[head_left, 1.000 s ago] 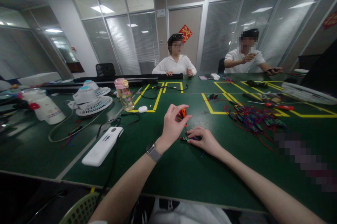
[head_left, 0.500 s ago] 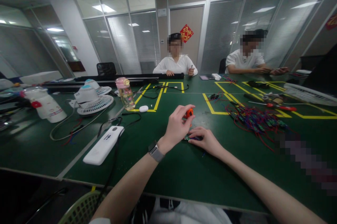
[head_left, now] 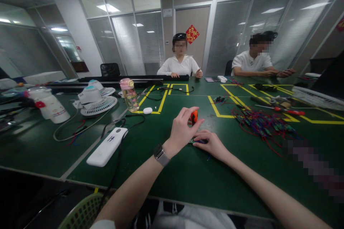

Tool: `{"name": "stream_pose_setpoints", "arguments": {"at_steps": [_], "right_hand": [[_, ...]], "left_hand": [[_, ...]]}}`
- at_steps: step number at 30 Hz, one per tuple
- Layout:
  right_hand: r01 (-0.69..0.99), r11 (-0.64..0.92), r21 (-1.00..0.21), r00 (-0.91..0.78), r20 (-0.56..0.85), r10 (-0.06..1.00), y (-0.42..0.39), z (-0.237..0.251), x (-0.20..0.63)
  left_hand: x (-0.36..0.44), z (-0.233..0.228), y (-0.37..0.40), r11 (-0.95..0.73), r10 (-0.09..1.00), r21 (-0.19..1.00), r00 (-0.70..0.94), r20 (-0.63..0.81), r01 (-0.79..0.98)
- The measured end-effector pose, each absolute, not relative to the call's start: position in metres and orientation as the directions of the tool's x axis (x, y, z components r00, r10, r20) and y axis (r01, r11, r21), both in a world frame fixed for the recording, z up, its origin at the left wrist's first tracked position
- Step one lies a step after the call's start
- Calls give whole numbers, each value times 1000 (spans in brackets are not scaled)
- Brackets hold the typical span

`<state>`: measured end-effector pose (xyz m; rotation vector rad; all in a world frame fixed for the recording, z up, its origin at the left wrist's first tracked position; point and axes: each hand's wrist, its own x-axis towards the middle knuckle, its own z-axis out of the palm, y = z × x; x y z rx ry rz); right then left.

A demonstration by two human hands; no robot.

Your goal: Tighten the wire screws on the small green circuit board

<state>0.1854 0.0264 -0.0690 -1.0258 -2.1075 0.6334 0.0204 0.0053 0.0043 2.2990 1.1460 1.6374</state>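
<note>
My left hand (head_left: 182,129), with a watch on its wrist, grips an orange-and-black screwdriver handle (head_left: 194,117) held upright over the green table (head_left: 172,171). Its tip points down at a small circuit board (head_left: 194,142) lying on the table. My right hand (head_left: 211,143) lies flat beside it and pins that small board down with its fingertips. Thin wires run out from under the right hand.
A pile of red and blue wired boards (head_left: 262,125) lies to the right, with a red screwdriver (head_left: 287,111) beyond. To the left are a white power bank (head_left: 106,146), a pink-lidded bottle (head_left: 129,95) and small fans (head_left: 95,100). Two people sit across the table.
My left hand has shifted slightly right with the screwdriver, and its fingers have turned on the handle. My right hand stays on the board. The person at the far right lowered a hand.
</note>
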Motion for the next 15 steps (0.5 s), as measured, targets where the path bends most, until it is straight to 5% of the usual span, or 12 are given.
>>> {"name": "stream_pose_setpoints", "arguments": {"at_steps": [15], "right_hand": [[469,569,-676,-436,382,814,26,-68,184]], "left_hand": [[19,2,2,-770,566,452,157,809,450]]}}
